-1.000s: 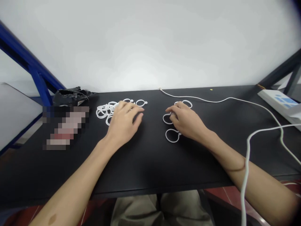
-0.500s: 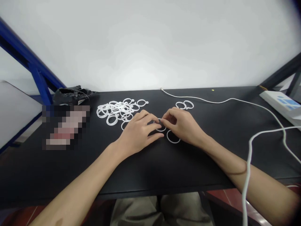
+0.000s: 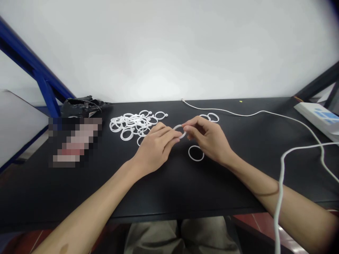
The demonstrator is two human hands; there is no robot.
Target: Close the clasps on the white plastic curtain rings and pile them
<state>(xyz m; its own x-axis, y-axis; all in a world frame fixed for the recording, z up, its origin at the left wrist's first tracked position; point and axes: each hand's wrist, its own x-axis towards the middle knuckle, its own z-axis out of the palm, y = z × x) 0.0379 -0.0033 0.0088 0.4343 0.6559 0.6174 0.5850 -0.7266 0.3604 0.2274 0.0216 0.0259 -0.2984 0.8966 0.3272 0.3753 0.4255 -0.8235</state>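
Note:
Between my two hands, a white plastic curtain ring [image 3: 182, 136] is held tilted up off the black tabletop. My left hand [image 3: 156, 148] is closed, its thumb and fingers pinching the ring's lower left side. At the ring's right side, my right hand [image 3: 213, 139] pinches it between thumb and index finger. One thin white ring [image 3: 196, 161] lies flat on the table just below my right hand. To the left is a loose pile of similar white rings [image 3: 132, 121], several with small eyelets; my left hand partly hides one. Behind my right hand lie two more rings [image 3: 214, 113], one partly covered.
A white cable [image 3: 225, 110] crosses the table's back and right, and passes over my right forearm. At right sits a white box with a blue label [image 3: 317, 116]. A crumpled black bag [image 3: 79, 106] lies back left beside a blue metal frame [image 3: 43, 88]; a pixelated patch is below it.
The ring between my hands has been raised and tilted off the table. My left fingers have closed on its edge, and my right hand has moved slightly up with it.

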